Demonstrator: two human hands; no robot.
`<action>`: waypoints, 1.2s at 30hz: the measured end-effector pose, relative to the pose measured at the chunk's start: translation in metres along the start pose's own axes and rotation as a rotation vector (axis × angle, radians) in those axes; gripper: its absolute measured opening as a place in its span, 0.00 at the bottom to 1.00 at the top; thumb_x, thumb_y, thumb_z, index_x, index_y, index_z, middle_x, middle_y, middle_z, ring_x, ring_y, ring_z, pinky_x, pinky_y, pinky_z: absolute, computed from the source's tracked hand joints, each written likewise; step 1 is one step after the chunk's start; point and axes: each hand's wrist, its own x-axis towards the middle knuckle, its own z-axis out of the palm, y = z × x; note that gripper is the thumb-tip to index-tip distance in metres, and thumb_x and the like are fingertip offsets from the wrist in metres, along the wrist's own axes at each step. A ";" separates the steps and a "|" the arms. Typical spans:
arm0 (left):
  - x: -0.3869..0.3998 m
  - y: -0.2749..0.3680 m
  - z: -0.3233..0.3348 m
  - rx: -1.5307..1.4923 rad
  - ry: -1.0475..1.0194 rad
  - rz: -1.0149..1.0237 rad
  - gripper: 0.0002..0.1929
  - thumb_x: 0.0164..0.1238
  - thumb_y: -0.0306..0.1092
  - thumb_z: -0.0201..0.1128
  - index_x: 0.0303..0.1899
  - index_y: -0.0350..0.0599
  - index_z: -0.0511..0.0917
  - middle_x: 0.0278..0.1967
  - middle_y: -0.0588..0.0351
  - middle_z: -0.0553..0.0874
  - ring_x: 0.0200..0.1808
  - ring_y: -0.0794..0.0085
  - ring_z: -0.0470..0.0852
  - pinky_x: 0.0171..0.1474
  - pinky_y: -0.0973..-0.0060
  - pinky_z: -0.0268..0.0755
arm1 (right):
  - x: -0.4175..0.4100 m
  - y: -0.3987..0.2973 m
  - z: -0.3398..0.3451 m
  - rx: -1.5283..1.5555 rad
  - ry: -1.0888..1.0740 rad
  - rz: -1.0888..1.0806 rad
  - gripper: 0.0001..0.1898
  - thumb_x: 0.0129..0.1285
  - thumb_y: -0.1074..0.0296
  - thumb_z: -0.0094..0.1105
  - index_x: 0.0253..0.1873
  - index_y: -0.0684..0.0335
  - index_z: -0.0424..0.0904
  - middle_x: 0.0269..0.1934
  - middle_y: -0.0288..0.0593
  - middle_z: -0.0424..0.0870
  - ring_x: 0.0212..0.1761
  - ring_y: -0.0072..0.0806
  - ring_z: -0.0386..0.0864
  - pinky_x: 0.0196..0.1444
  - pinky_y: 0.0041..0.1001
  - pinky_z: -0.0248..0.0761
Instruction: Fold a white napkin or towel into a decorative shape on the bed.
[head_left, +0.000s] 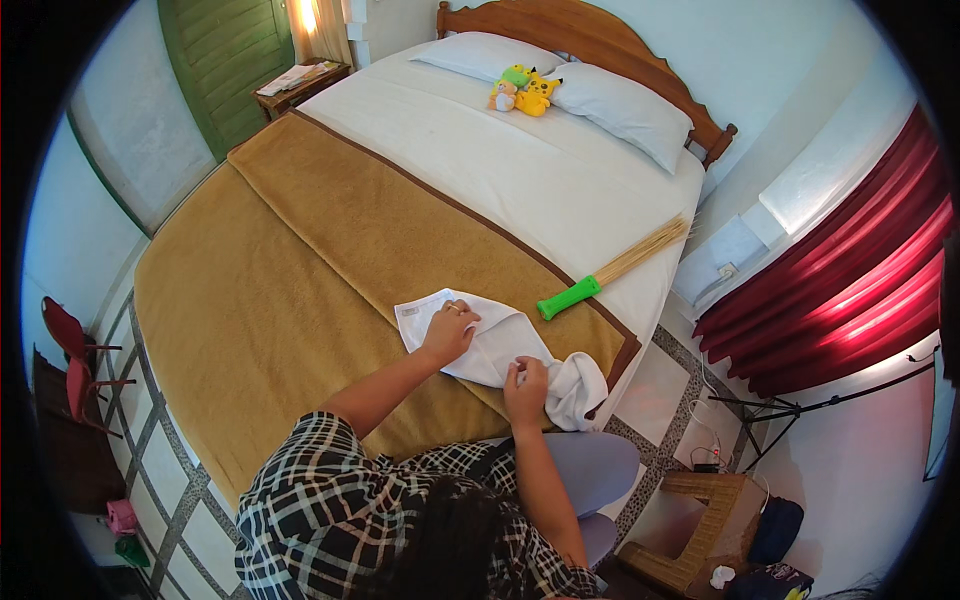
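A white cloth with a small label at one corner lies on the brown blanket. Its left part is spread in loose folds, while the right end is bunched up near the bed's edge. My left hand, with a ring on one finger, grips a fold in the upper part of the cloth. At the near side, the bent fingers of my right hand hold the cloth beside the bunched end. Beyond it, a stick bed broom with a green handle rests across blanket and white sheet.
Pillows and several plush toys sit by the wooden headboard. A red curtain, a black metal stand and a wooden stool are at right. Cables run over the floor. Red chairs stand at left.
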 end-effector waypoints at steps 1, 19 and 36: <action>0.002 0.001 0.001 0.004 0.029 0.099 0.20 0.59 0.33 0.66 0.55 0.48 0.81 0.63 0.46 0.75 0.65 0.55 0.73 0.66 0.59 0.65 | 0.001 0.000 -0.003 -0.075 0.087 -0.010 0.10 0.58 0.74 0.62 0.44 0.69 0.76 0.39 0.53 0.78 0.42 0.42 0.77 0.47 0.37 0.70; 0.010 0.031 0.035 0.267 -0.165 0.281 0.65 0.48 0.83 0.50 0.73 0.30 0.49 0.77 0.41 0.47 0.79 0.52 0.40 0.73 0.35 0.28 | 0.012 0.027 -0.008 -0.204 0.159 0.373 0.17 0.60 0.66 0.63 0.49 0.71 0.74 0.50 0.55 0.72 0.53 0.51 0.73 0.58 0.39 0.67; 0.008 0.026 0.022 0.220 -0.206 0.344 0.72 0.35 0.81 0.63 0.74 0.30 0.47 0.76 0.37 0.45 0.78 0.51 0.42 0.73 0.38 0.30 | 0.017 -0.002 0.000 -0.273 0.274 0.158 0.12 0.61 0.65 0.66 0.37 0.68 0.77 0.43 0.50 0.73 0.42 0.43 0.76 0.43 0.36 0.70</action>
